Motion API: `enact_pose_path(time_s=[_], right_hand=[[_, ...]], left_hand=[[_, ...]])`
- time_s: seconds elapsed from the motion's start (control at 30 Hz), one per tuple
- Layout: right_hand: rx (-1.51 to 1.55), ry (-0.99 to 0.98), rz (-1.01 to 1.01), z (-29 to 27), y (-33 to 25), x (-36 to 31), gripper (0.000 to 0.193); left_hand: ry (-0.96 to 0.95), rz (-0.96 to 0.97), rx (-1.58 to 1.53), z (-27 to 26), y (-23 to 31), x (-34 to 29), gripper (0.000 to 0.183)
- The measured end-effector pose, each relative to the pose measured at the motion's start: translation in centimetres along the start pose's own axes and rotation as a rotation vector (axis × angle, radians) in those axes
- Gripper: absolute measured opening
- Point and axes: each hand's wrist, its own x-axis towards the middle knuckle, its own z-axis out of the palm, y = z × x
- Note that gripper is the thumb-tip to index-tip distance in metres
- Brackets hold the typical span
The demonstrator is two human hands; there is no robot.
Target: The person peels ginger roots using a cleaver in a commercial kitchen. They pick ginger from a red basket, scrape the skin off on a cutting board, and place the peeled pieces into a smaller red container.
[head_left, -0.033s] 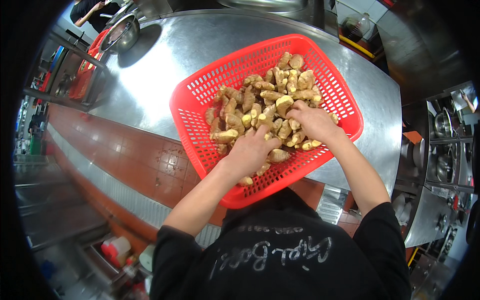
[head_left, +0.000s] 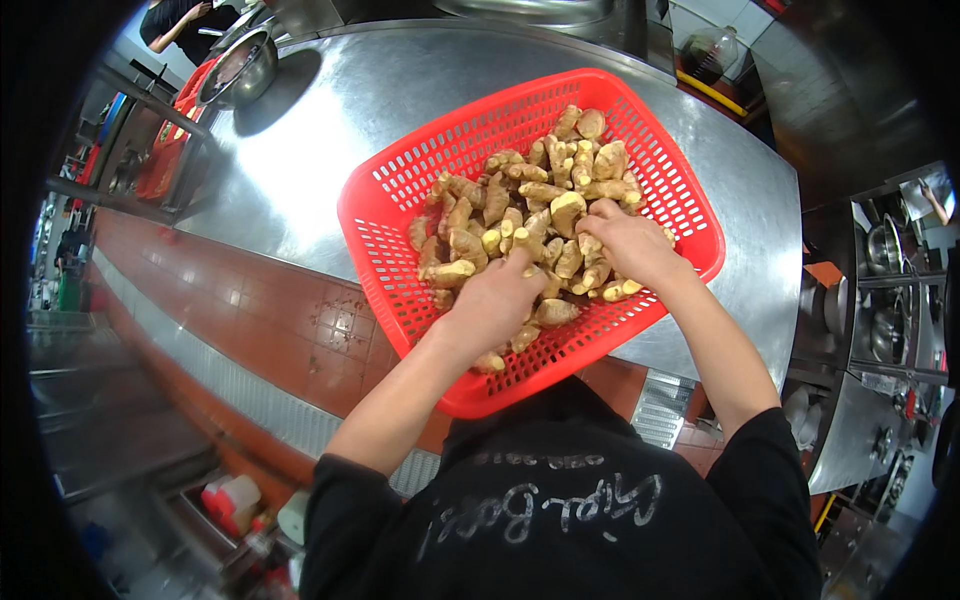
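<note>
We are at a stainless-steel worktable [head_left: 400, 80] that bears a red perforated plastic basket [head_left: 540, 380]. Within its walls lies a heap of ginger rhizomes [head_left: 465, 245]. Our left hand [head_left: 497, 303] and right hand [head_left: 636, 246] are in the heap, apart from each other, fingers bent; with fingertips hidden, we cannot tell whether either is clamped on a piece. Just beside our right fingers, one rhizome [head_left: 567, 211] shows a yellowish cut face. We judge the step to be sorting through the ginger by hand; the next move seems to call for a sure finger-and-thumb grip on single pieces.
</note>
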Motion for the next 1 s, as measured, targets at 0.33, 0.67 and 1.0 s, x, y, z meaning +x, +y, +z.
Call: enact_pose_path(time_s=[0.33, 0.67, 1.0], right_hand=[[0.375, 0.479, -0.161, -2.5, -6.8, -5.6, 0.053], [1.485, 0.434, 0.009, -2.9, -5.0, -8.9, 0.037], [1.552, 0.471, 0.142, -4.1, -4.8, -11.1, 0.047]], left_hand=[[0.000, -0.199, -1.677, -2.8, 3.4, 1.1, 0.048], [-0.035, -0.063, -1.952, -4.4, 6.8, 0.9, 0.049], [-0.099, 0.046, -1.956, -3.4, 8.5, 2.6, 0.052]])
